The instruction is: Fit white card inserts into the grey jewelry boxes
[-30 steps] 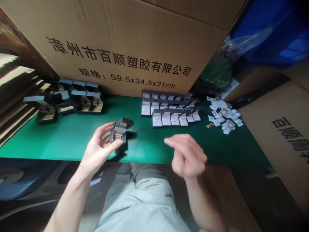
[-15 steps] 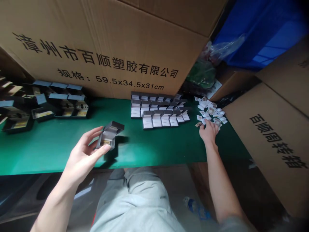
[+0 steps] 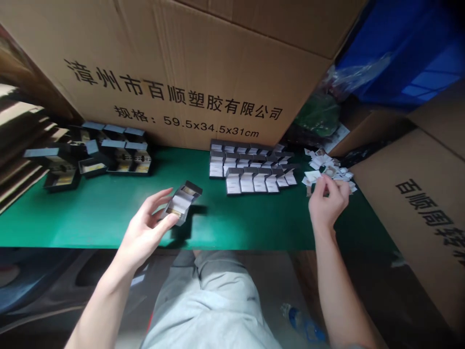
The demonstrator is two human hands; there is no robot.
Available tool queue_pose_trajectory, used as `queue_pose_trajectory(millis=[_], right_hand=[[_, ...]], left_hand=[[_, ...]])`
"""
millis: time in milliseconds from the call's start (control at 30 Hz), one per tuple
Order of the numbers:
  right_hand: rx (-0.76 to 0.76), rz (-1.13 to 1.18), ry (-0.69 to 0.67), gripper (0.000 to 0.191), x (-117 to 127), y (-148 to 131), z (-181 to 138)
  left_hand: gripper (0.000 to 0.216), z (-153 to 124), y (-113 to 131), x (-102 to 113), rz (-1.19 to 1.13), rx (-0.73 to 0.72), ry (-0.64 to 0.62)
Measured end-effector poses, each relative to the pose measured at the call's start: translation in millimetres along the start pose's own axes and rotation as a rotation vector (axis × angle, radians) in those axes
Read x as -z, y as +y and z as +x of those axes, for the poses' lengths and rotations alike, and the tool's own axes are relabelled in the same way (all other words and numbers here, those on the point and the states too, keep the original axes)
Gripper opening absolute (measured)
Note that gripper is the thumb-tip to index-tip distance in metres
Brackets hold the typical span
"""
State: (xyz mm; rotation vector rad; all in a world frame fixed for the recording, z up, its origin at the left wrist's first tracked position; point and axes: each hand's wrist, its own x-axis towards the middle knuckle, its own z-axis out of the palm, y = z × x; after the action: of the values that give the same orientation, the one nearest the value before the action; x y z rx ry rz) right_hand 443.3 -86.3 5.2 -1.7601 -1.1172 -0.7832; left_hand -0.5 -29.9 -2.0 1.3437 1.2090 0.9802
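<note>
My left hand is closed round a small black hinged gift box, held tilted above the green table. Its lid stands open, showing a pale inside and a gold-coloured strip low down. Over at the right, my right hand has thumb and forefinger pinched together on a small white card, just above a loose pile of small white cards. Between the hands, further back, rows of open black boxes with white inserts stand on the table.
More open black boxes with gold-coloured insides sit at the left, beside stacked boards. A large carton rises behind the green table; another carton borders the right. A plastic bottle lies below.
My right hand has risen slightly off the pile with a white card pinched in its fingers. In my left hand the box has tipped further towards me. The view has shifted left.
</note>
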Motion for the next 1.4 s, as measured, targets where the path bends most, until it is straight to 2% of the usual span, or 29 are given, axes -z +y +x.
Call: queue_pose_trajectory(millis=[33, 133, 200, 267, 367, 467, 567, 700, 800, 900, 1100, 1400], right_hand=[[0.055, 0.122, -0.018, 0.034, 3, -28, -4], [0.195, 0.551, -0.259, 0.023, 5, -114, -21], [0.259, 0.803, -0.404, 0.018, -2, -162, -33], [0.3, 0.995, -0.52, 0.016, -14, -196, -43], [0.281, 1.199, -0.629, 0.013, -36, -223, -54], [0.178, 1.228, -0.646, 0.015, -55, -232, -68], [0.013, 1.207, -0.669, 0.014, -66, -231, -84], [-0.179, 1.233, -0.764, 0.025, -70, -229, -94], [-0.22, 1.24, -0.791, 0.023, -69, -229, -91], [-0.146, 1.21, -0.737, 0.016, -67, -230, -86], [0.141, 1.12, -0.57, 0.011, -60, -229, -85], [0.206, 1.106, -0.606, 0.015, -62, -232, -94]], left_hand=[[0.077, 0, 2, 0, -0.015, 0.003, -0.003], [0.078, 0, 4, -1, -0.07, -0.007, 0.019], [0.079, 1, 3, -1, -0.106, -0.017, 0.036], [0.082, 2, 1, -1, -0.141, -0.027, 0.045], [0.087, 2, 0, -1, -0.159, -0.034, 0.051], [0.088, 1, 2, -2, -0.131, -0.018, 0.076], [0.089, 0, 3, -3, -0.119, -0.004, 0.096], [0.088, 1, 2, -3, -0.105, -0.005, 0.097], [0.086, 1, 3, -4, -0.079, 0.0, 0.112], [0.086, 0, 6, -5, -0.058, 0.01, 0.127], [0.092, 0, 2, -5, -0.079, 0.013, 0.112], [0.101, 0, -1, -7, -0.028, 0.003, 0.086]])
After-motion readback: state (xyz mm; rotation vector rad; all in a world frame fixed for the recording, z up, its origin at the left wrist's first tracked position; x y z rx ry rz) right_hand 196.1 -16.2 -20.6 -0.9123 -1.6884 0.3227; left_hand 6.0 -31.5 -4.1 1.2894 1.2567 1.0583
